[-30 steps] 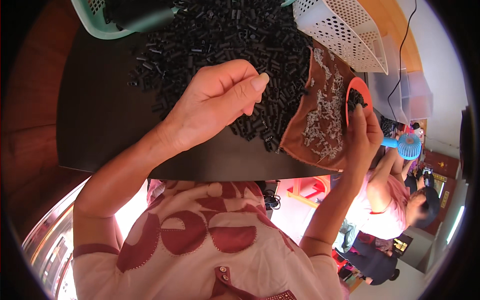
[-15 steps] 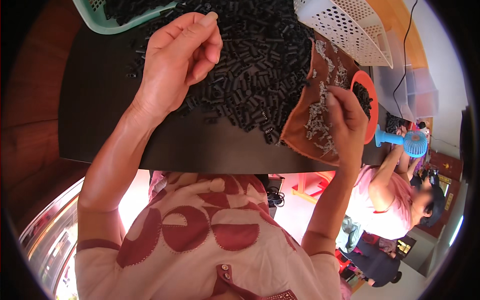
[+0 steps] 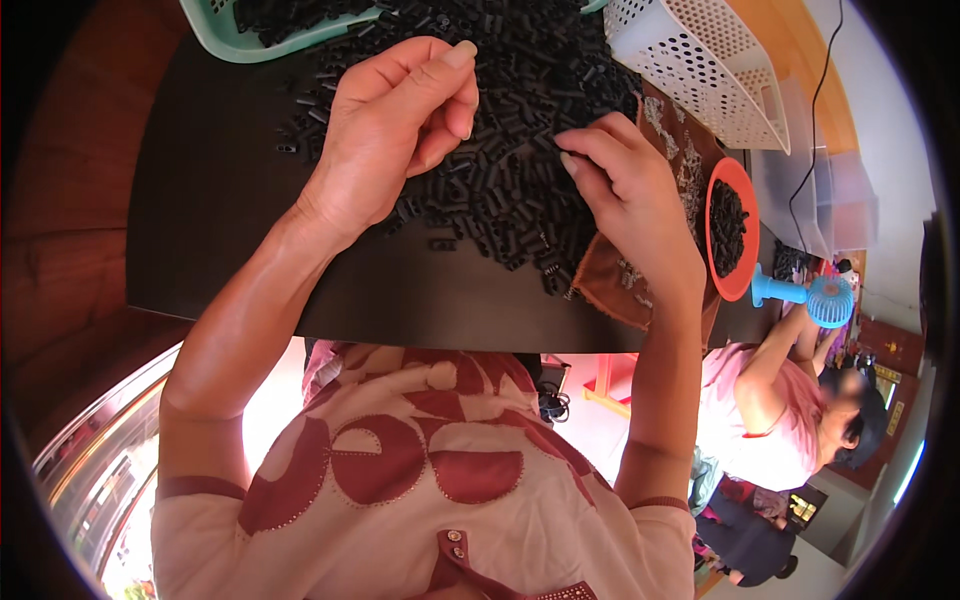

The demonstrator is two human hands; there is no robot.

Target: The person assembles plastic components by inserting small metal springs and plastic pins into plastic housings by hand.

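Observation:
Over the left part of a heap of small black plastic tubes [image 3: 480,200], my left hand [image 3: 395,125] is closed, thumb pressed against the curled fingers. Whatever it may hold is hidden. My right hand [image 3: 630,190] hovers above the heap's right side, thumb and forefinger pinched near each other; anything between them is too small to make out. Beneath the right hand and wrist lies a brown cloth [image 3: 605,280], partly covered by them. Small metal springs [image 3: 690,170] are scattered across the cloth.
A red bowl [image 3: 715,270] of black pieces stands right of the cloth, beside a blue handheld fan [image 3: 830,300]. At the back are a white perforated basket [image 3: 690,70] and a green basket [image 3: 225,45] with black pieces. Another person [image 3: 780,400] sits at the right.
My right hand has moved left from the springs on the cloth to above the black tubes, toward my left hand. My left hand stays closed, slightly farther right in the view.

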